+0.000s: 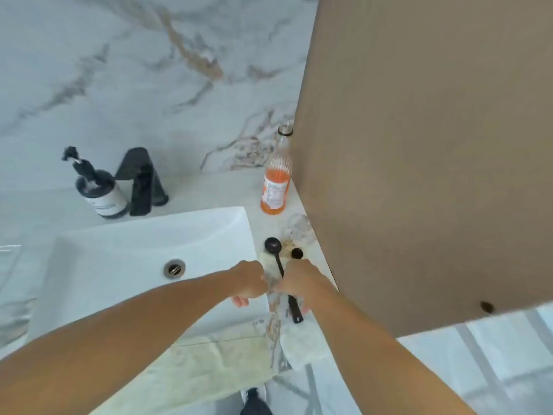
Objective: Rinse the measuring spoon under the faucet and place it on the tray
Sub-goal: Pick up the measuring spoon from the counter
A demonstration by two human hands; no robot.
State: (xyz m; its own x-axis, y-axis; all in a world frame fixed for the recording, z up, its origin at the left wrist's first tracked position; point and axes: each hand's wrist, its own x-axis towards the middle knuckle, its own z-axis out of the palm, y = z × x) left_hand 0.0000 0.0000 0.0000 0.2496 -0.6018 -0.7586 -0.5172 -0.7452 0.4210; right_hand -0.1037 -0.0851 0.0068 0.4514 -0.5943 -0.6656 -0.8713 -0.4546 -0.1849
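Note:
The black measuring spoon (273, 245) lies on the marble counter just right of the white sink (149, 235), with its bowl pointing away from me. My right hand (302, 284) is closed over the middle of its handle, and the handle's end sticks out below my fingers. My left hand (250, 280) sits curled at the sink's right rim, almost touching my right hand, with nothing visible in it. The black faucet (140, 182) stands behind the sink, and no water is running. A pale, clear-edged object, possibly the tray (9, 254), shows at the far left edge.
A dark soap dispenser (98, 190) stands left of the faucet. An open glass bottle of orange liquid (275, 181) and a small black cap (297, 253) are on the counter behind the spoon. A brown panel (434, 145) rises close on the right.

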